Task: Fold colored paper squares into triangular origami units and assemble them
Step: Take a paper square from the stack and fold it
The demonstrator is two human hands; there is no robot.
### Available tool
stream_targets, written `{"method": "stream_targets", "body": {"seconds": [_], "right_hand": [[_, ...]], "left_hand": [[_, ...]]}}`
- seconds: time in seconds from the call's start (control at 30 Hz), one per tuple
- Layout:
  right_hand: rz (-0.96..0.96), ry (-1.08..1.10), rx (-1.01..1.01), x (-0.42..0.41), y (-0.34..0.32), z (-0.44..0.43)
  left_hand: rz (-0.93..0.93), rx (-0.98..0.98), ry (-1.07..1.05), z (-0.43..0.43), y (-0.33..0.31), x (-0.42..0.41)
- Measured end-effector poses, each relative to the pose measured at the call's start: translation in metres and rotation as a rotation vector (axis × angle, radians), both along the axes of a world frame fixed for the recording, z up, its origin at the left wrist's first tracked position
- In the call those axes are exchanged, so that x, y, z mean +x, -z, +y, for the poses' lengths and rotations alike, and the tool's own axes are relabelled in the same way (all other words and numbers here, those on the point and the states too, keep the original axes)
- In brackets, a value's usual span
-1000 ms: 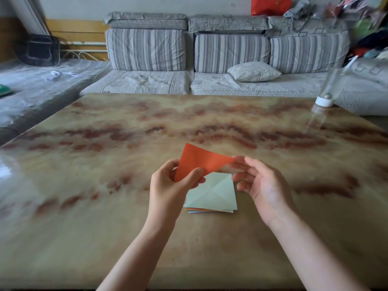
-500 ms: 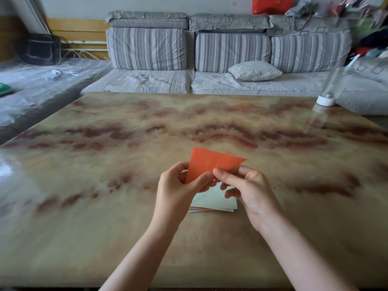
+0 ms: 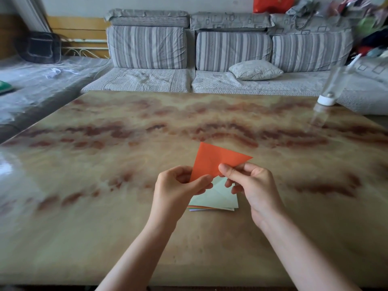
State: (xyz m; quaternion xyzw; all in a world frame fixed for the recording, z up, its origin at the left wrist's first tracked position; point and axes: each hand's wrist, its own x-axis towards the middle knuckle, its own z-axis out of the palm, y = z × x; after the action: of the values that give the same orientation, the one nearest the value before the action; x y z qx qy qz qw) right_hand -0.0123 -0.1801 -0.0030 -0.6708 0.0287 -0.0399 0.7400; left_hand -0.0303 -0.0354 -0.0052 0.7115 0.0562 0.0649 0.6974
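Orange paper (image 3: 211, 161) pinched by left hand (image 3: 176, 192) and right hand (image 3: 255, 186), red bag (image 3: 273, 4) lettering unreadable

Soft, dim daylight fills the room. The shiny table (image 3: 88, 217) has a white glare at its left edge. Things in the top right corner look blurry, and lines bend near the edges.

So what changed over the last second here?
The right hand slid left from the right tip of the orange paper and now pinches its lower edge. The left hand kept pinching the lower left corner; the paper stack stayed on the table.
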Motion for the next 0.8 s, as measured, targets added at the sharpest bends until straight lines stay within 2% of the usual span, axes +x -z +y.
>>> {"method": "stream_targets", "body": {"seconds": [0.2,0.57,0.8], "right_hand": [[-0.003,0.058,0.022,0.0042,-0.0013,-0.003],[0.017,0.07,0.022,0.0047,-0.0043,-0.0063],[0.034,0.075,0.036,0.006,-0.0031,-0.0089]], "left_hand": [[-0.006,-0.012,-0.027,0.0021,0.0007,0.0002],[-0.111,0.225,-0.172,0.0009,-0.0007,-0.0041],[-0.071,0.212,-0.105,0.0076,0.0021,-0.0025]]}}
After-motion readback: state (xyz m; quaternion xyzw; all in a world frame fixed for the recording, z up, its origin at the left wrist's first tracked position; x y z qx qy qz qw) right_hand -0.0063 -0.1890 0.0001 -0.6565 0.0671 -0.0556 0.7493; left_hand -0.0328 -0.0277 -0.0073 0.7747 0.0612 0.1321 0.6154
